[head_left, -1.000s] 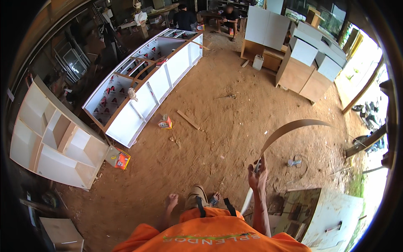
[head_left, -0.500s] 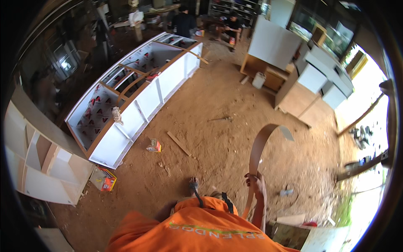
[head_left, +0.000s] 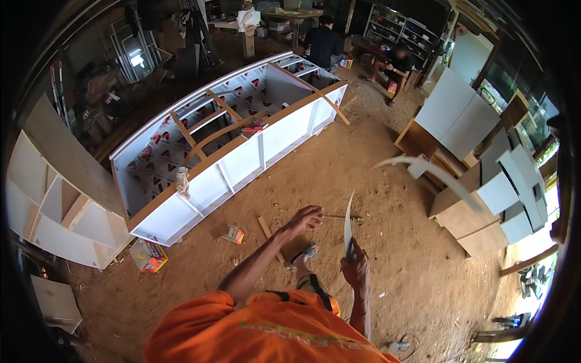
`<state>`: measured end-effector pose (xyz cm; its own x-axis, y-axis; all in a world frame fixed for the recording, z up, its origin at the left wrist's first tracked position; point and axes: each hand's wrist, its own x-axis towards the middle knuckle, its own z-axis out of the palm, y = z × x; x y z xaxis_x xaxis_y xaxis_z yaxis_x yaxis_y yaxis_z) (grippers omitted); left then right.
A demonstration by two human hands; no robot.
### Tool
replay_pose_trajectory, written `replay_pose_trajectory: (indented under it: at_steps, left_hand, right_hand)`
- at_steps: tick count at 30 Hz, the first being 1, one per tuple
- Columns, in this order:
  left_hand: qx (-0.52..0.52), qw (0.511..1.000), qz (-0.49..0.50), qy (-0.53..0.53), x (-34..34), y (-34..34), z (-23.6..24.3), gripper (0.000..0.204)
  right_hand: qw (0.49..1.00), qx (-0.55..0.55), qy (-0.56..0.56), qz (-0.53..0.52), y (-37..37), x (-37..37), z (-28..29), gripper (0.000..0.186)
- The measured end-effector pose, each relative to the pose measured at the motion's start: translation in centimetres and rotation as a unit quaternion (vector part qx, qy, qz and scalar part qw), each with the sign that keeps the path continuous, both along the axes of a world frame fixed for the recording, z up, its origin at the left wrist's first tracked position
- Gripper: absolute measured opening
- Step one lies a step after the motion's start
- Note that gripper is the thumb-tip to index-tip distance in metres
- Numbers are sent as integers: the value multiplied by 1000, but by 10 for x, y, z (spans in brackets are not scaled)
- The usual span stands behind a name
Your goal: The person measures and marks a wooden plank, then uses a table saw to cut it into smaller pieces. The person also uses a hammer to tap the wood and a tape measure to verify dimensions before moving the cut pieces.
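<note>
Right hand: my right hand (head_left: 356, 270) is closed round the lower end of a thin pale strip (head_left: 349, 225), edge banding by the look of it, gripping it low in the picture at about five o'clock from centre.
Strip: it rises from my fist toward twelve o'clock, edge-on to me, narrow and slightly curved. A blurred pale arc (head_left: 423, 172) shows further out at two o'clock; I cannot tell whether it is the same strip.
Left hand: my left hand (head_left: 304, 219) is out ahead of me, fingers loosely spread and holding nothing, just left of the strip and not touching it.
Foot: my sandalled foot (head_left: 304, 254) is on the dirt floor (head_left: 375, 145) below the left hand.
Cabinet: a long white cabinet carcass (head_left: 242, 157) lies on its back at ten to twelve o'clock, with its open compartments facing up and wooden braces across them.
Small things: a little red and yellow box (head_left: 233, 234) lies on the dirt at eight o'clock from my left hand, a larger carton (head_left: 148, 256) further left by the cabinet's corner.
Shelf unit: a pale open shelf unit (head_left: 54, 212) leans at nine o'clock.
Panels: white panels (head_left: 454, 115) are stacked at two o'clock.
People: two people (head_left: 324, 42) are at the far end, twelve o'clock.
</note>
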<state>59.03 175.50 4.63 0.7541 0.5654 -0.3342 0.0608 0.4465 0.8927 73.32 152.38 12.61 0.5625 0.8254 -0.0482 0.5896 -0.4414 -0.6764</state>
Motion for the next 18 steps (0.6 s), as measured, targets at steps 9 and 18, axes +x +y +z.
replay_pose_trajectory:
  at_steps: [9, 18]
  left_hand:
    - [-55, 994, 72, -63, 126, 137, 37, 71]
    - [-189, 964, 148, -118, 255, 303, 23, 106]
  right_hand:
    - [993, 113, 23, -6, 205, 170, -18, 67]
    - [908, 90, 400, 86, 273, 327, 3, 54]
